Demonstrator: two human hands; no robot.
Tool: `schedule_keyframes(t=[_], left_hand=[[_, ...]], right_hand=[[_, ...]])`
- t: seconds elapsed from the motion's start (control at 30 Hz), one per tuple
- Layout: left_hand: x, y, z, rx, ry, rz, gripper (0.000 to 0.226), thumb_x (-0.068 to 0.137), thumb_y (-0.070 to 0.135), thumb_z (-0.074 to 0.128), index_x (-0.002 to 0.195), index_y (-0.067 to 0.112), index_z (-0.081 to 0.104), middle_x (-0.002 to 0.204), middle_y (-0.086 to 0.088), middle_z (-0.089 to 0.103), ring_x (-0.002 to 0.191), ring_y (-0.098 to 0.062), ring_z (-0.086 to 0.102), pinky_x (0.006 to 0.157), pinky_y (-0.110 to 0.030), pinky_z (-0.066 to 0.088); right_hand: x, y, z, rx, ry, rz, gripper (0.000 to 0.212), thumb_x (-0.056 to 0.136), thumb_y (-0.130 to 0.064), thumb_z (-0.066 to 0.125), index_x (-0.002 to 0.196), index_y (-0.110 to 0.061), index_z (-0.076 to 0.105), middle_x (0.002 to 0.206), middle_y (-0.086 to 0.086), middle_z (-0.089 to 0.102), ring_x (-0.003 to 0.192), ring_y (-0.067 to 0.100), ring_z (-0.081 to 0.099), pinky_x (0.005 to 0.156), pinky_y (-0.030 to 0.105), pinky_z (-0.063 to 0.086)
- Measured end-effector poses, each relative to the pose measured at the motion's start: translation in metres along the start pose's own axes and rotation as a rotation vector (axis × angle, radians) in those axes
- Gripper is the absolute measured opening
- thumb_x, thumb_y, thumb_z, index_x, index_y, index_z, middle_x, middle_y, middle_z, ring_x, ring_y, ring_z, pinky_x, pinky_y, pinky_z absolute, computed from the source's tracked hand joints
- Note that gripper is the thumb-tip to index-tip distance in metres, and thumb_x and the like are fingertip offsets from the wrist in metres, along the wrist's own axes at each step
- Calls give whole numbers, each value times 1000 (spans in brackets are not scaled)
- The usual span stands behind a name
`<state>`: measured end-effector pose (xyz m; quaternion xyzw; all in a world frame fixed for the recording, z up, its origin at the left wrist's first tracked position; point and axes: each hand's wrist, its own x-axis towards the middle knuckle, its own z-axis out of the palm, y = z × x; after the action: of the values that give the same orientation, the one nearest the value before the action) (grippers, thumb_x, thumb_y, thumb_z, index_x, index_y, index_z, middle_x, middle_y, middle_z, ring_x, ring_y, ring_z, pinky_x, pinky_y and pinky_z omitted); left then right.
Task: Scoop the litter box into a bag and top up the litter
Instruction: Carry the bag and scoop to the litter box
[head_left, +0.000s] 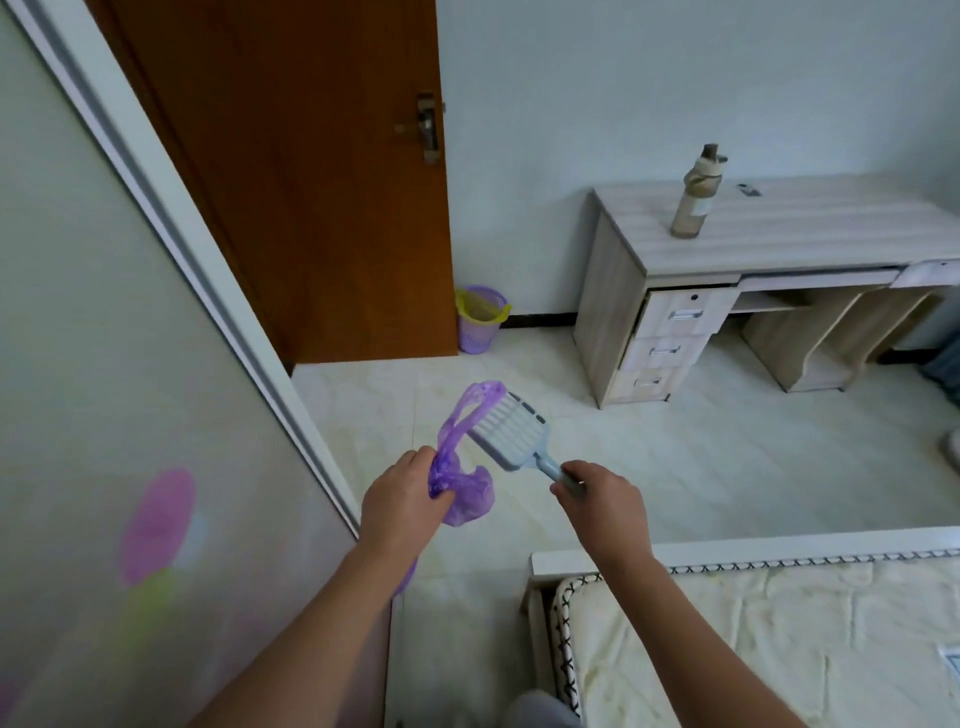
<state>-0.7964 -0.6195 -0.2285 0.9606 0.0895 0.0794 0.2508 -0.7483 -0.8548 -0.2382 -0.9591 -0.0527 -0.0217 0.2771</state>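
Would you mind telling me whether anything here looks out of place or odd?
One thing: the desk's top drawer sits tilted and ajar, unlike the two below. Otherwise the purple bag and litter scoop are simply held.

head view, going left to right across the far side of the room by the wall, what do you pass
Brown door → purple wastebasket → desk, with the bottle standing on its top.
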Motion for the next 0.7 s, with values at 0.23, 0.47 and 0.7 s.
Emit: schedule_keyframes(t=[0.23, 0.47, 0.7], left_hand=[[83, 16, 8, -30, -52, 8, 37, 82, 37, 78, 110, 27, 56, 98, 11, 62, 84, -9, 64, 73, -19, 56], [183, 21, 17, 65, -88, 52, 40, 82, 39, 78, 114, 28, 55, 103, 11, 63, 88, -9, 62, 75, -19, 56], [273, 47, 35, 58, -86, 143, 43, 82, 36, 78, 116, 26, 55, 103, 9, 61, 90, -11, 62, 76, -21, 57]], right_hand=[[66, 5, 2, 81, 31, 49, 13, 85, -31, 71, 96, -25, 70, 85, -6, 69, 75, 18, 62, 66, 30, 45], [162, 22, 11, 108, 102, 20, 18, 82, -29, 76, 99, -23, 72, 88, -8, 64, 68, 16, 63, 63, 29, 48], [241, 39, 2, 87, 158, 35, 19, 81, -26, 77, 99, -22, 73, 85, -6, 62, 68, 19, 61, 61, 29, 46]])
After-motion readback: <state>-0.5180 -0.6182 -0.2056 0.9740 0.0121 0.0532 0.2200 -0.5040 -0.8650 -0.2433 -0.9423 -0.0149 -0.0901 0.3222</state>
